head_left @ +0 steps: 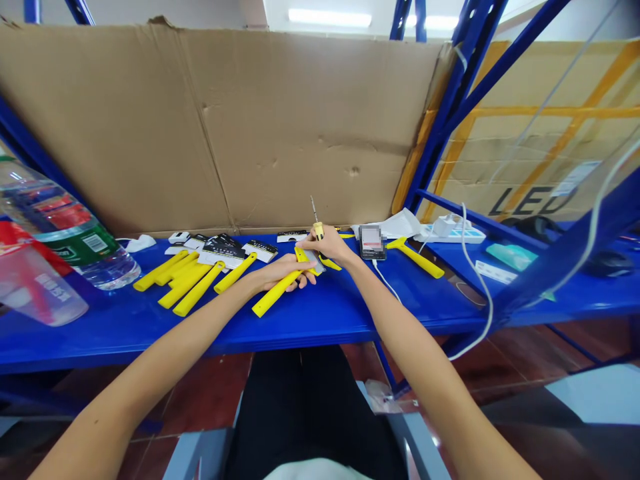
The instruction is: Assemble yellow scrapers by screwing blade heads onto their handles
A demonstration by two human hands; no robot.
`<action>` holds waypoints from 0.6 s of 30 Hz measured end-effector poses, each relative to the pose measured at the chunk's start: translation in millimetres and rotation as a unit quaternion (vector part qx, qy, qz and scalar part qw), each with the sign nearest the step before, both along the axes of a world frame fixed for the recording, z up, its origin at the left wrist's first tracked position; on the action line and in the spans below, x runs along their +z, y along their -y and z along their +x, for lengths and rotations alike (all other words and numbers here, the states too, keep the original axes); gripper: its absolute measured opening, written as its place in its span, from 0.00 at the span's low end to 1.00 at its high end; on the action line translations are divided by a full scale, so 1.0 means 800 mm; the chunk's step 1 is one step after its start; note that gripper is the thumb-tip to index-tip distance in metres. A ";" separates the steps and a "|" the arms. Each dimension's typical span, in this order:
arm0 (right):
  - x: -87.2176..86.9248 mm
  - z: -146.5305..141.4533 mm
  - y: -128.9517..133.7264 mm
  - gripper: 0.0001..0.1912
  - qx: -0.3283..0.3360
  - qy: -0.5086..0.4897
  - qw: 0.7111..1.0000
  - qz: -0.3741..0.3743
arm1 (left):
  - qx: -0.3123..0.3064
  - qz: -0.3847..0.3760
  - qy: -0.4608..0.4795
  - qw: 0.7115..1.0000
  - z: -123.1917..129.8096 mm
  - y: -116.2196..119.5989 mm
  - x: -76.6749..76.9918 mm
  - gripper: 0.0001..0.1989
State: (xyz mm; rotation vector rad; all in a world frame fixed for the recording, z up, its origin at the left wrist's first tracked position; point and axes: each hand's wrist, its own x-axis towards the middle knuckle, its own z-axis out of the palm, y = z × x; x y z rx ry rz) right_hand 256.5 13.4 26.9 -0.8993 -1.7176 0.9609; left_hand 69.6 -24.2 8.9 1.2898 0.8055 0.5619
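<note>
1. While the left hand clamps a yellow plastic handle near the blue shelf's front edge, the right hand grips a yellow-handled screwdriver just above; hands together.
2. Spare yellow handles lie toward the shelf's left end.
3. A phone sits near the back edge.

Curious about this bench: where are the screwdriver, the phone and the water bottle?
Screwdriver (319, 231), head view, yellow handle.
Phone (373, 241), head view, blurred screen.
Water bottle (80, 245), head view, green label.
</note>
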 end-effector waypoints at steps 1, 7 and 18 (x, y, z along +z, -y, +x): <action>-0.001 -0.002 0.001 0.38 -0.001 0.002 1.000 0.002 | 0.001 0.003 -0.004 1.000 0.001 0.000 0.000 0.17; -0.003 -0.002 -0.003 0.33 -0.043 0.052 0.998 0.012 | 0.031 0.023 -0.005 0.999 0.001 -0.004 -0.001 0.18; -0.027 0.045 -0.043 0.23 -0.118 0.332 0.936 0.005 | 0.157 0.104 0.079 0.979 -0.010 -0.019 0.007 0.22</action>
